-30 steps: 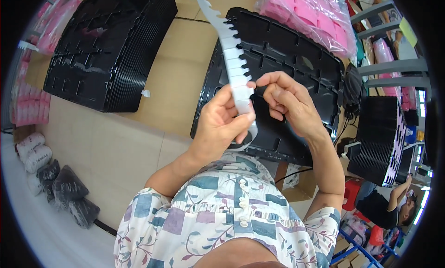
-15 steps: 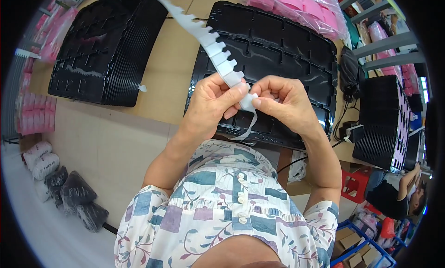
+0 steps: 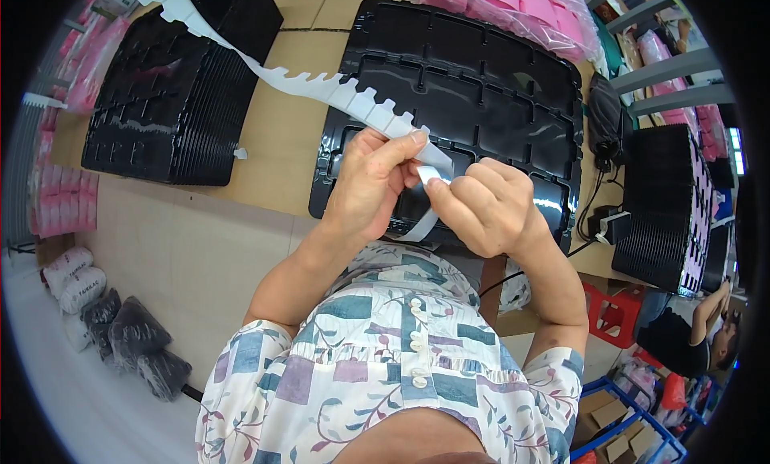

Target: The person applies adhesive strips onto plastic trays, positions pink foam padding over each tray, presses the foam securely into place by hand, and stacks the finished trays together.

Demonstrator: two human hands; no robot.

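A long white strip with evenly spaced tabs along one edge (image 3: 346, 95) runs from the upper left, over the table, down to my hands. My left hand (image 3: 365, 183) pinches it near its lower end, thumb on top. My right hand (image 3: 485, 207) is closed, thumb against curled fingers, on a small white tab (image 3: 431, 175) at that end. A thin pale tail (image 3: 421, 226) hangs below my hands. Beneath them lies a black plastic tray with moulded compartments (image 3: 501, 91). Whether the tab is still joined to the strip is hidden.
A tall stack of black trays (image 3: 152, 103) stands on the table (image 3: 277, 119) at left, another black stack (image 3: 654, 211) at right. Pink pieces in clear plastic (image 3: 513, 11) lie behind the tray. Cables (image 3: 597, 199) run along its right. Another person (image 3: 682, 336) is at far right.
The strip has swung flatter and farther left. My right hand has turned, its fingers curling tighter around the tab, and my left hand has shifted slightly. The tray has moved a little left.
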